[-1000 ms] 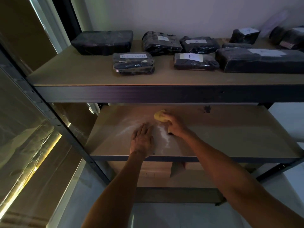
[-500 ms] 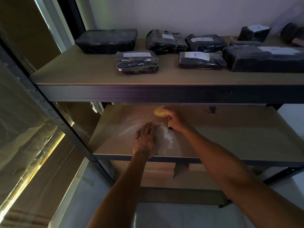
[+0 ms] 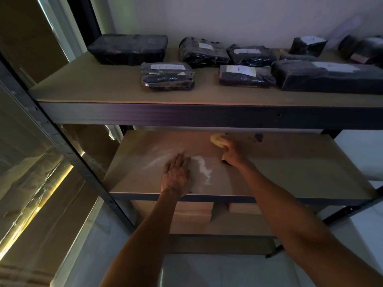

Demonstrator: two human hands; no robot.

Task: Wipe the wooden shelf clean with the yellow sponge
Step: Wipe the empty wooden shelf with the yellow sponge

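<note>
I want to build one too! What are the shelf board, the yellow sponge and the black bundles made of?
Shelf board: probably pressed wood, matte tan, no grain visible.
Yellow sponge: likely soft foam, bulging out of the right hand.
Black bundles: wrapped in glossy plastic film, its wrinkles shine, with white paper-like labels.

Yellow sponge (image 3: 216, 140) at back of wooden shelf (image 3: 290, 168), which has white powder smears.

Everything is dim and slightly soft: a warm yellow light strip (image 3: 39, 204) glows at eight o'clock, the pale wall (image 3: 228, 17) at twelve o'clock is the brightest surface, the upper shelf (image 3: 103, 85) shades the back of the wooden shelf (image 3: 300, 172), and wide-angle distortion bends straight lines near the edges.
</note>
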